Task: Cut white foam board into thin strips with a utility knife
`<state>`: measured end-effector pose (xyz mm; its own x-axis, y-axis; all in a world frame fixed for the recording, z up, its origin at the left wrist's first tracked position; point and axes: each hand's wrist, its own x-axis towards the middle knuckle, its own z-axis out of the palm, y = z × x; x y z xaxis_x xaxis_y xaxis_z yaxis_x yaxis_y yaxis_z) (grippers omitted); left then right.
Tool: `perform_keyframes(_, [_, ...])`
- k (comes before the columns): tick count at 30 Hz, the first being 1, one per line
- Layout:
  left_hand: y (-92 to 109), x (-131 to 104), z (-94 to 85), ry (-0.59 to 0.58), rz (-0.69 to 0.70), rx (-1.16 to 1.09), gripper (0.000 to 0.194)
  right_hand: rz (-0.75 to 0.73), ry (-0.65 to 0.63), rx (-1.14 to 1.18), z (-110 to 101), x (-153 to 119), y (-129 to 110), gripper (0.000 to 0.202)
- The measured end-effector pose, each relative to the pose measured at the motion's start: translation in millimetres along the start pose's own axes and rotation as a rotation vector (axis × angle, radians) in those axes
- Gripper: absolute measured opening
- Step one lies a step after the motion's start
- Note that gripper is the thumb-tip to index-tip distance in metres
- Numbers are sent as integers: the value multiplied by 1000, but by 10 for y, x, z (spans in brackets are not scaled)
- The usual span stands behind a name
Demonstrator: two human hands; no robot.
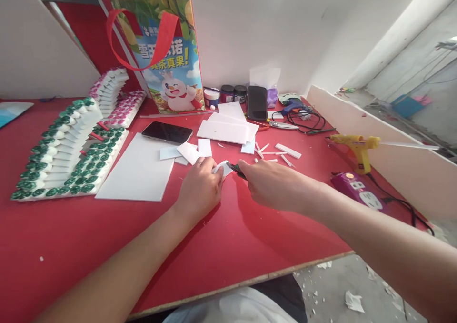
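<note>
A glossy shopping bag (194, 70) with red handles (165, 37) and a printed snowman (174, 94) stands at the back of the red bench (300, 242), left of some lidded jars (227, 94) and a black phone (257, 104) propped upright. Another phone (167, 132) lies in front of the bag. Green-dotted white decorations (84, 177) sit leftward; rightward, a yellow glue gun (360, 147) is near a purple power socket (348, 184). Paper-like scraps (354, 301) litter the floor (333, 294).

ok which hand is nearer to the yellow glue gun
Right. The right hand, gripping a dark tool, is left of the yellow glue gun and lower in the picture; the left hand, holding a small white piece, is farther left.
</note>
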<state>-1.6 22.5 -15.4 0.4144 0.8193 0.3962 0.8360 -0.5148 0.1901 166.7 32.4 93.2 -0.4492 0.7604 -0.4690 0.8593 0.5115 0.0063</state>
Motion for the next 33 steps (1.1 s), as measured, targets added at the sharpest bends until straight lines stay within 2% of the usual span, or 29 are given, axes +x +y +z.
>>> perform_keyframes(7, [2, 1, 32, 28, -9, 50, 30, 5, 23, 8, 243, -228, 17, 49])
perform_keyframes(12, [-31, -28, 35, 63, 23, 32, 27, 47, 36, 98, 258, -344, 110, 41])
perform_keyframes(15, [-76, -48, 18, 129, 43, -91, 22, 69, 93, 314, 184, -404, 250, 23])
perform_keyframes(17, [-99, -48, -16, 201, 83, -183, 23, 137, 200, 537, 136, -393, 325, 13])
perform_keyframes(20, [-101, -33, -103, 345, 112, -286, 35, 231, 390, 1001, 94, -212, 349, 23])
perform_keyframes(22, [-89, -30, -164, 417, 87, -342, 39, 208, 447, 1384, 89, 3, 321, 28])
perform_keyframes(24, [-86, -38, -204, 452, 65, -384, 44, 128, 459, 1725, 106, 230, 283, 33])
perform_keyframes(26, [-102, -49, -216, 477, 36, -419, 49, 43, 405, 1920, 149, 402, 246, 40])
perform_keyframes(28, [-134, -53, -208, 494, 10, -432, 52, -36, 377, 1971, 212, 485, 205, 44])
perform_keyframes(33, [-219, -28, -186, 483, 50, -342, 55, -74, 358, 1754, 337, 446, 101, 39])
